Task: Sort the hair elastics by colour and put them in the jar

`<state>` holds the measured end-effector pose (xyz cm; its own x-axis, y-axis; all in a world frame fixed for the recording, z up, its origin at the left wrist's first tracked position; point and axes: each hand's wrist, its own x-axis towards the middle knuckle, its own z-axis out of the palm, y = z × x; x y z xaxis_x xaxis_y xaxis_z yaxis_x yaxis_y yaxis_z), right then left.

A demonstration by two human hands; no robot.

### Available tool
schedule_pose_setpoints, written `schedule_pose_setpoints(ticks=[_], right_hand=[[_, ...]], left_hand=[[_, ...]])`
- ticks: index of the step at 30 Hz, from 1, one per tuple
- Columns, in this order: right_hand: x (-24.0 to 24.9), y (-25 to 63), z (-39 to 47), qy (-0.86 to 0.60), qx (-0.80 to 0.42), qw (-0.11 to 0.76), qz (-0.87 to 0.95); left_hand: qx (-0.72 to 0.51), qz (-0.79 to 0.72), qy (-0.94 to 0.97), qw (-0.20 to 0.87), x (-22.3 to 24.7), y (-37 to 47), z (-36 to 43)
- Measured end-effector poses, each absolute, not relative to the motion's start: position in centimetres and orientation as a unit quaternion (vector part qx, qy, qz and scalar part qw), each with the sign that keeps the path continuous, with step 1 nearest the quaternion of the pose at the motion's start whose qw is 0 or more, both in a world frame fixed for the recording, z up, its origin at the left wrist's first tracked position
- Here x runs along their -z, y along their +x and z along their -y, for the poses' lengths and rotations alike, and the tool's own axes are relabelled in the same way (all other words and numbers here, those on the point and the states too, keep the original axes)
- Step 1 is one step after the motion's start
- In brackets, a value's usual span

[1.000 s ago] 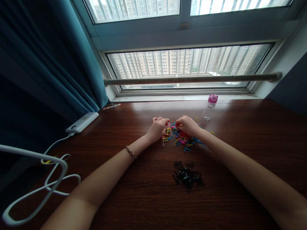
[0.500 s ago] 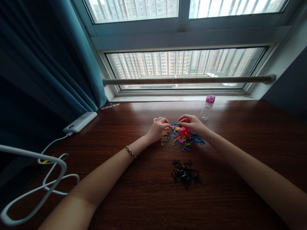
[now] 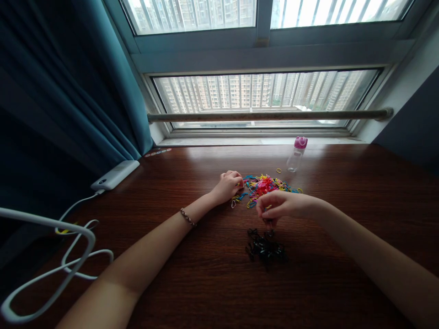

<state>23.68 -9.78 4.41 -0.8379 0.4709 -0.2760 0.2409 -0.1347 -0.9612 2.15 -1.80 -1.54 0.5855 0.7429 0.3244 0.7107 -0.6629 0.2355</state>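
Note:
Small rubber bands in pink, red, yellow and blue lie in a loose colored pile [image 3: 265, 183] on the wooden table. At its left edge rests my left hand [image 3: 227, 186], fingers curled in and closed over a few bands; what they grip is hidden. Nearer to me is a separate pile of black rubber bands [image 3: 264, 249]. My right hand [image 3: 277, 205] hovers just above that black pile, thumb and fingers pinched downward on what looks like a black rubber band [image 3: 270, 232]. Its wrist covers the front right of the colored pile.
A clear bottle with a pink cap [image 3: 295, 157] stands behind the colored pile, a single yellow band [image 3: 279, 170] beside it. A white power bank [image 3: 115, 174] with a looping white cable [image 3: 87, 242] is at the left, by the blue curtain [image 3: 113, 91]. A window is behind the table.
My right hand has moved from the back of the colored pile toward me, to the black pile. More of the colored bands show, spread out on the right. My left hand has hardly moved.

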Motion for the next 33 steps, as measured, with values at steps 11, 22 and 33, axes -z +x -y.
schedule_pose_setpoints(ticks=[11,22,33], right_hand=[[-5.3,22.1,13.7,-0.284,-0.405,-0.032,0.868],[-6.9,23.7,12.8,-0.237,-0.524,-0.028,0.818],[-7.2,23.5,12.5,-0.237,-0.509,-0.051,0.826]], left_hand=[[-0.229,-0.412,0.88,0.059,0.9,2.2,1.9],[-0.282,-0.417,0.859,0.094,0.0,2.2,2.2],[-0.219,-0.397,0.89,0.052,0.9,1.9,2.1]])
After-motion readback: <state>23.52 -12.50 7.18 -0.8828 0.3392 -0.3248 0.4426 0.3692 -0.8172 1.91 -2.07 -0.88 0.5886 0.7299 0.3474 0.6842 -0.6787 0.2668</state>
